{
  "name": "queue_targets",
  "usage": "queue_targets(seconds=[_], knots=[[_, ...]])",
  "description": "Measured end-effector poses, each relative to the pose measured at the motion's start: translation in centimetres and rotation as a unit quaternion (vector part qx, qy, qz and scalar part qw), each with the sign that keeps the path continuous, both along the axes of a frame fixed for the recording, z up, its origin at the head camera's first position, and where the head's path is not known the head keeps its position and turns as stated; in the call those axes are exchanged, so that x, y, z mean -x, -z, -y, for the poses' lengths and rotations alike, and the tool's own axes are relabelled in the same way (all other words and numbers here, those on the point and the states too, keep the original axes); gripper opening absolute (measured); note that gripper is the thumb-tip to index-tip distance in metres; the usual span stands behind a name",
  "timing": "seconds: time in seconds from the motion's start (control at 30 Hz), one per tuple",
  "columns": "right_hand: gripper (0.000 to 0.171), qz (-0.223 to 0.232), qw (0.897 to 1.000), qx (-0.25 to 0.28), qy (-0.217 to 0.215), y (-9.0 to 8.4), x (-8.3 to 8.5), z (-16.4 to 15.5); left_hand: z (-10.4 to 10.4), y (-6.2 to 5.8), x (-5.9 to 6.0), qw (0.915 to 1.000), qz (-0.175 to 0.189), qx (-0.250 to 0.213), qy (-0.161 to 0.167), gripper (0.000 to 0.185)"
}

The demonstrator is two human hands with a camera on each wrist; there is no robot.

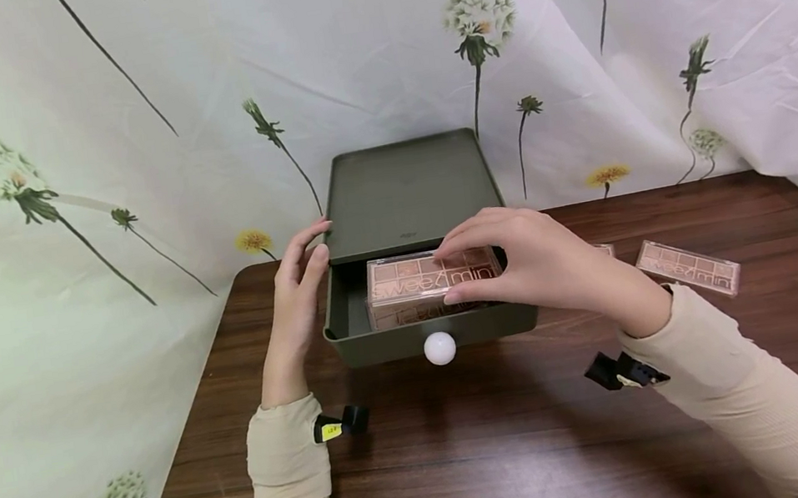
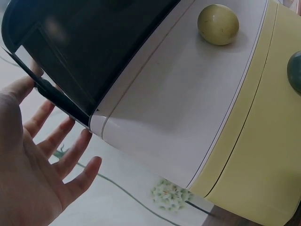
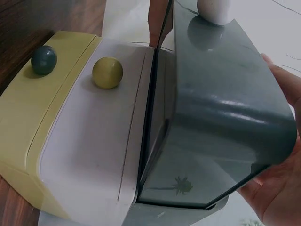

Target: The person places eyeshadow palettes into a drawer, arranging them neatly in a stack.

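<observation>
A dark green drawer [image 1: 374,348] with a white knob [image 1: 440,349] stands pulled out of a small cabinet [image 1: 410,189]. Inside it, at least one eyeshadow palette lies beneath a pink-brown eyeshadow palette [image 1: 402,272] in a clear case. My right hand [image 1: 537,260] pinches that upper palette, thumb on the near edge and fingers on the far edge. The drawer hides those fingertips in the right wrist view. My left hand [image 1: 294,298] rests against the cabinet's left side near the drawer opening; its fingers [image 2: 73,153] are spread in the left wrist view.
On the brown wooden table [image 1: 474,475], another palette [image 1: 689,268] lies to the right, with one more mostly hidden behind my right wrist. Below the green drawer are a white drawer [image 2: 164,103] and a yellow drawer [image 2: 254,136]. A dandelion-print cloth [image 1: 373,50] hangs behind.
</observation>
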State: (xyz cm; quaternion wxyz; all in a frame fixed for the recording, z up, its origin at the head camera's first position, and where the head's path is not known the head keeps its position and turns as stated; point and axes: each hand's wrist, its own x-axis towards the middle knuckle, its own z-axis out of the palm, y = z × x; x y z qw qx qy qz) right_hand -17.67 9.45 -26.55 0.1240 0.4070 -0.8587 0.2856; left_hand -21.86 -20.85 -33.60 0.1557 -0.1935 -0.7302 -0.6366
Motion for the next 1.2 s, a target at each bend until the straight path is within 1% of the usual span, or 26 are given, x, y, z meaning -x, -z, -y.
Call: queue_targets(seconds=[0.23,0.37,0.57,0.67,0.9,1.07,1.2], knots=[[0.042,0.040,0.998,-0.037,0.015,-0.2,-0.2,0.5,0.0,0.0,0.0,1.0000,-0.001,0.000,0.000,0.040],[0.043,0.055,0.997,-0.054,0.025,-0.2,-0.3,0.6,-0.1,0.0,0.0,1.0000,0.002,0.002,-0.001,0.040],[0.043,0.080,0.992,-0.090,0.036,-0.7,-0.2,0.9,-0.1,0.0,0.0,1.0000,0.002,-0.001,-0.003,0.040],[0.043,0.094,0.990,-0.103,0.033,-1.0,-0.1,1.1,-0.1,-0.1,0.0,1.0000,0.001,-0.003,-0.003,0.040],[0.039,0.107,0.986,-0.130,0.019,-1.1,0.4,1.4,-0.2,-0.1,0.0,1.0000,0.000,-0.005,-0.001,0.041],[0.036,0.118,0.984,-0.136,0.013,-0.8,0.9,1.6,-0.2,0.0,0.1,0.9999,0.001,-0.010,-0.002,0.041],[0.040,0.123,0.983,-0.138,0.013,-0.7,1.1,1.7,-0.1,0.1,0.0,0.9999,0.004,-0.009,-0.003,0.041]])
